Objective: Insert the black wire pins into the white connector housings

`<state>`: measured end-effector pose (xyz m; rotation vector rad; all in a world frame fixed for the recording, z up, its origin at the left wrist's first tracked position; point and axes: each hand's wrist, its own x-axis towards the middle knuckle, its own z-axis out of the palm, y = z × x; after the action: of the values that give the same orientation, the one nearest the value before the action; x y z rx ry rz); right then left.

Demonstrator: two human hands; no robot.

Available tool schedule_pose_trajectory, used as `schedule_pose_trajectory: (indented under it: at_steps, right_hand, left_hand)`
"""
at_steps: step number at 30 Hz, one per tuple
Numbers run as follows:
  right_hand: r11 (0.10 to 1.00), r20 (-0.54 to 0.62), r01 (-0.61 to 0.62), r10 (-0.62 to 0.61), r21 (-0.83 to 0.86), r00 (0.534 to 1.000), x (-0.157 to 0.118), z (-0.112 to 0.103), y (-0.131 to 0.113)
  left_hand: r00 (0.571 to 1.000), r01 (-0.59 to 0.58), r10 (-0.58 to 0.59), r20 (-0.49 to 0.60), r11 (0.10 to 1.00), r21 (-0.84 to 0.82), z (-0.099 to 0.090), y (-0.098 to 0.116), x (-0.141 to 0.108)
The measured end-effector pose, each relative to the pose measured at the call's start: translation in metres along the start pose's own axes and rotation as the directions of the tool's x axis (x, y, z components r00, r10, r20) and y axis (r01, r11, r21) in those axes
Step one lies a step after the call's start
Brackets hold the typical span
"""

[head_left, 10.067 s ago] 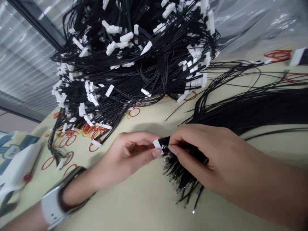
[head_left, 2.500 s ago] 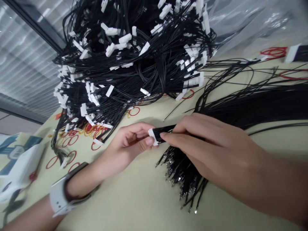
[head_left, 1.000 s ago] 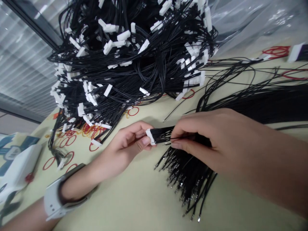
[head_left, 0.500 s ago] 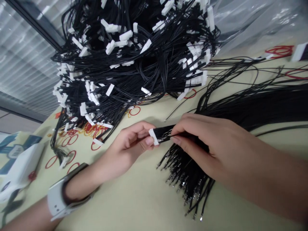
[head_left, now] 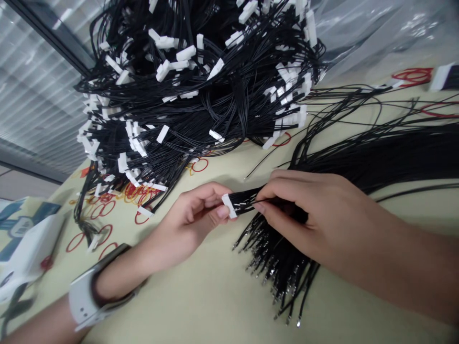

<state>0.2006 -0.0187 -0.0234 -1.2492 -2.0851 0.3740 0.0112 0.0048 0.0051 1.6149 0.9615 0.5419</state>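
Observation:
A white connector (head_left: 230, 206) is pinched between the thumb and fingers of my left hand (head_left: 195, 224). Black wires run from its right side toward my right hand (head_left: 315, 215), whose thumb and forefinger are pressed together on a black wire close to the connector. Beneath my right hand lies a bundle of loose black wires (head_left: 283, 253), their bare metal terminals fanned toward the lower left. The rest of that bundle (head_left: 405, 153) stretches off to the right edge.
A large heap of black cables (head_left: 201, 110) with white connectors fills the top. Red and yellow rubber bands (head_left: 138, 193) lie at the left on the table (head_left: 186, 301). A white box (head_left: 32, 248) stands far left, and clear plastic (head_left: 380, 33) is at the upper right.
The view has shifted slightly. My right thumb and forefinger have moved very little, and small bright metal pieces show more clearly among the wires beside the connector.

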Motion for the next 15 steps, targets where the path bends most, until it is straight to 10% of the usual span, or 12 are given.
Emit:
schedule_pose_trajectory:
  at_steps: [15]
  right_hand:
    - [0.998, -0.025, 0.069, -0.069, -0.005, 0.997, -0.0037, -0.0009, 0.0005]
  left_hand:
    - [0.999, 0.017, -0.013, 0.043, 0.996, -0.087, -0.0019, -0.0013, -0.0002]
